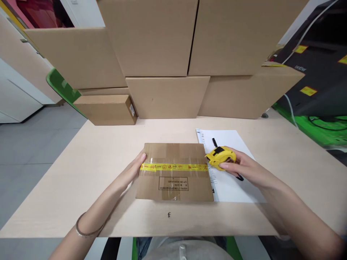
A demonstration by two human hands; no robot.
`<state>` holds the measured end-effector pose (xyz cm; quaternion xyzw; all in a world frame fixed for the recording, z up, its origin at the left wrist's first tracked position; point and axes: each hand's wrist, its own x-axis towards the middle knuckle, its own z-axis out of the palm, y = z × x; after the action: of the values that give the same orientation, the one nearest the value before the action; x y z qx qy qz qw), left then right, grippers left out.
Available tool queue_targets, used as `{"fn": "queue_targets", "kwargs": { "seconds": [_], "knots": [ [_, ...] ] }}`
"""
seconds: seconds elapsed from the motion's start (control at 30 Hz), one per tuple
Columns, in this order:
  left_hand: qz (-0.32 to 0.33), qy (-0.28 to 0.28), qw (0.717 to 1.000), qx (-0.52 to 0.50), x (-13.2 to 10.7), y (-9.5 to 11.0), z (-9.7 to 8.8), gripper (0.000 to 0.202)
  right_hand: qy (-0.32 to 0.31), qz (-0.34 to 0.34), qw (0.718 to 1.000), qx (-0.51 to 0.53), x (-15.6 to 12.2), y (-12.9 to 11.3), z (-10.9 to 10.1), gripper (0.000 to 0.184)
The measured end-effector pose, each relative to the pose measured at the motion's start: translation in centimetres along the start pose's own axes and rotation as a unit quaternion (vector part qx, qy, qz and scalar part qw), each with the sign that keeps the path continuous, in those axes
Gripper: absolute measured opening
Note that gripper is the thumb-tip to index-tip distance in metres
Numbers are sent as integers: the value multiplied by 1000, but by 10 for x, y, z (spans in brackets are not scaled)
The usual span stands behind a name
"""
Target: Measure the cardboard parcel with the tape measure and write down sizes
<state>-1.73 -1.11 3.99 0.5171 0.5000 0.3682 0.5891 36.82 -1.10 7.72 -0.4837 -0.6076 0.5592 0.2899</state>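
A flat cardboard box [173, 182] lies in the middle of the table, sealed with clear tape and crossed by a yellow printed band [176, 167]. My left hand [135, 168] rests flat against the box's left edge, fingers stretched out, at the band's left end. My right hand [241, 167] grips a yellow tape measure [221, 157] at the box's right edge, level with the band. Under that hand lies a white printed sheet [233, 184] with a black pen [214, 142] on it.
Large cardboard boxes [168, 95] are stacked along the table's [81, 173] far edge, with a smaller box [108, 109] at the left. A black printer [317, 72] stands at the right on a green surface. A green chair back [61, 86] shows behind the left.
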Motion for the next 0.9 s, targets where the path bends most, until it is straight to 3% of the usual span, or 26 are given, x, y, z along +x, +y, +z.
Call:
{"fn": "queue_targets", "kwargs": {
  "seconds": [0.1, 0.2, 0.3, 0.4, 0.47, 0.57, 0.67, 0.77, 0.9],
  "knots": [
    [51, 16, 999, -4, 2, -1, -14, 65, 13, -2, 1000, 22, -12, -9, -7, 36],
    [165, 1, 986, 12, -2, -2, -23, 71, 50, -23, 997, 46, -19, -22, -16, 45],
    [311, -25, 947, 82, -6, -9, -23, 74, 104, -84, 990, 36, -16, -41, -14, 42],
    [394, -45, 905, 150, -6, -22, -19, 81, 105, -154, 979, -84, -2, -70, 8, 40],
    [403, -56, 900, 155, -5, -30, -19, 91, 52, -198, 965, -165, 12, -91, 31, 44],
    [376, -62, 914, 138, -6, -39, -21, 115, -82, -214, 941, -250, 34, -118, 66, 46],
    [364, -57, 917, 149, -7, -44, -24, 132, -161, -236, 906, -312, 52, -132, 95, 40],
    [374, -45, 912, 163, -7, -47, -26, 135, -177, -262, 879, -356, 60, -135, 109, 35],
    [419, -57, 881, 212, -5, -43, -28, 109, -149, -237, 885, -372, 53, -126, 99, 34]
  ]
}}
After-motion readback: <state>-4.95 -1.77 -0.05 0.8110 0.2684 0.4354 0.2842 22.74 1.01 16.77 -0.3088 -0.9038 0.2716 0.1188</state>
